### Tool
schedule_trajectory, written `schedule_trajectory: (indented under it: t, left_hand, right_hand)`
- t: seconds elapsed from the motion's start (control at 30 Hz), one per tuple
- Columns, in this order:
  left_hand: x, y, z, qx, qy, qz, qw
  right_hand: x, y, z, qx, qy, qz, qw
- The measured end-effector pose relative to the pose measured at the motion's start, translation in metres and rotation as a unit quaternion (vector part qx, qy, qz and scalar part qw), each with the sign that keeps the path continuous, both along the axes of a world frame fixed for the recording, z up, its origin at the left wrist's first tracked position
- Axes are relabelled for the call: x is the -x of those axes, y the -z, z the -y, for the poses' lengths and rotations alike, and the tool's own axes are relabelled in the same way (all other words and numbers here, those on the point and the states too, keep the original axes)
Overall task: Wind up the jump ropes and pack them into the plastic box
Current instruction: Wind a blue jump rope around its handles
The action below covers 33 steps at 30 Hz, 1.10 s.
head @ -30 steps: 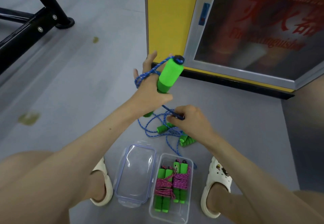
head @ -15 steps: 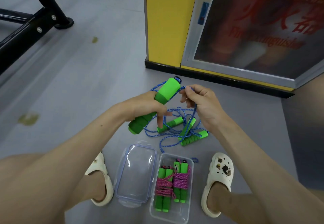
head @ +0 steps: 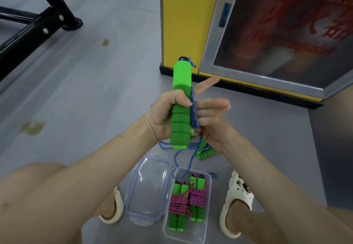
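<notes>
- Currently on the winding step: the left hand (head: 164,115) is gripping one green handle (head: 182,75) upright above the floor (head: 95,91), thumb clamping across it.
- Straight fingers (head: 214,106) are sticking out to the right of that handle, blurred. I'm reading them as the left hand's but can't be sure.
- The blue rope (head: 193,110) is running down the handle's right side into the right hand (head: 217,134), which is curling onto it just beside the handle's lower end.
- The rest of that rope is lying loose on the floor under the hands, tangling round other green handles (head: 206,151). One loop is hanging over the far rim of the plastic box (head: 191,234).
- The box is sitting open between the feet, holding two pink wound ropes (head: 197,198) side by side. The lid (head: 150,190) is lying against its left side.
- Judging progress: the pink ropes are packed, blue is pending.
- Doing it well means keeping tension with the right hand and laying turns side by side, not stacking them, so the bundle is fitting the room left in the box.
- Pairing the second handle against the first before wrapping, like the pink bundles.
- Lifting that loop off the box rim first, otherwise the pull is risking dragging the box.
- Feeding slack slowly so the floor tangle isn't knotting.
</notes>
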State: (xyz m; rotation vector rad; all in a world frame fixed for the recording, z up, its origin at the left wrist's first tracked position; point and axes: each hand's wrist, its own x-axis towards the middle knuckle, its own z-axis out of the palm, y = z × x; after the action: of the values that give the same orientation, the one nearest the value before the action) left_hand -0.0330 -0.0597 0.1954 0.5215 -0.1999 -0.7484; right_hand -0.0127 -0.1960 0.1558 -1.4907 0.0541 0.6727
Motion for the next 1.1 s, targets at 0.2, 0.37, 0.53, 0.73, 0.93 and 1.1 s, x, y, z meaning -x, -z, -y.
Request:
schedule_trajectory:
  t: [0.2, 0.37, 0.53, 0.73, 0.93, 1.1]
  left_hand:
    - [-0.004, 0.003, 0.004, -0.118, -0.213, -0.053, 0.969]
    - [-0.006, -0.004, -0.003, -0.418, -0.257, 0.025, 0.871]
    - [-0.009, 0.006, -0.011, -0.737, -0.105, 0.228, 0.627]
    - [-0.005, 0.015, -0.017, -0.699, -0.049, 0.185, 0.689]
    - [0.008, 0.006, -0.012, -0.441, 0.022, 0.044, 0.896]
    - [0.013, 0.007, -0.009, -0.187, 0.08, -0.012, 0.979]
  right_hand:
    - [0.006, 0.004, 0.001, 0.06, -0.075, 0.029, 0.995]
    - [0.006, -0.003, 0.004, 0.112, -0.113, 0.072, 0.985]
    - [-0.002, -0.012, 0.013, 0.135, -0.105, 0.125, 0.977]
    - [-0.012, -0.018, 0.021, 0.107, -0.059, 0.187, 0.975]
    - [-0.011, -0.021, 0.02, 0.087, -0.053, 0.162, 0.982]
    - [-0.004, -0.017, 0.013, -0.084, 0.036, 0.022, 0.996]
